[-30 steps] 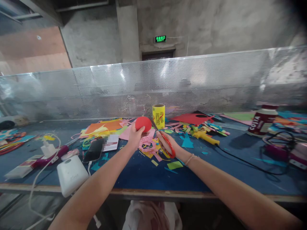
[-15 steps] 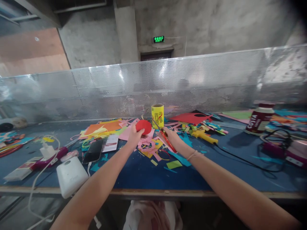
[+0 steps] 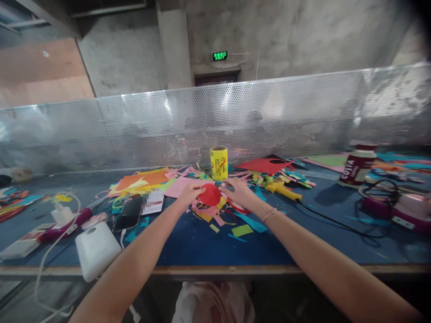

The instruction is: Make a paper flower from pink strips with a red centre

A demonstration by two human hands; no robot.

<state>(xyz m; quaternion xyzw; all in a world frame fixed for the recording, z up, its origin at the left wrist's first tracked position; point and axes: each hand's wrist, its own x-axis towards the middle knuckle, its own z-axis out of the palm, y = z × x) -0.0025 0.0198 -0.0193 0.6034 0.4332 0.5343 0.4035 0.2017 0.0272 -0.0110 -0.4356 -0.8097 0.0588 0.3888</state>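
Note:
My left hand (image 3: 191, 195) pinches the left edge of a flat red paper circle (image 3: 209, 195), held above the scraps in the middle of the table. Close to the circle's right edge is my right hand (image 3: 240, 192), its thumb and fingers apart with nothing seen between them. Just below that hand lie red-handled scissors (image 3: 239, 207), partly hidden. Behind both hands stands a yellow cylindrical can (image 3: 219, 164). Pink, yellow and blue paper scraps (image 3: 218, 218) spread under the circle.
A yellow glue gun (image 3: 284, 191) with a black cord lies to the right, before a dark red bottle (image 3: 357, 166). On the left are a phone (image 3: 128, 214), a white power bank (image 3: 97, 249) and cables. A perforated metal screen (image 3: 161, 130) borders the table's back.
The scissors have left my right hand and now lie beneath it; its fingers have opened beside the circle. The red circle has moved slightly right and down in my left hand.

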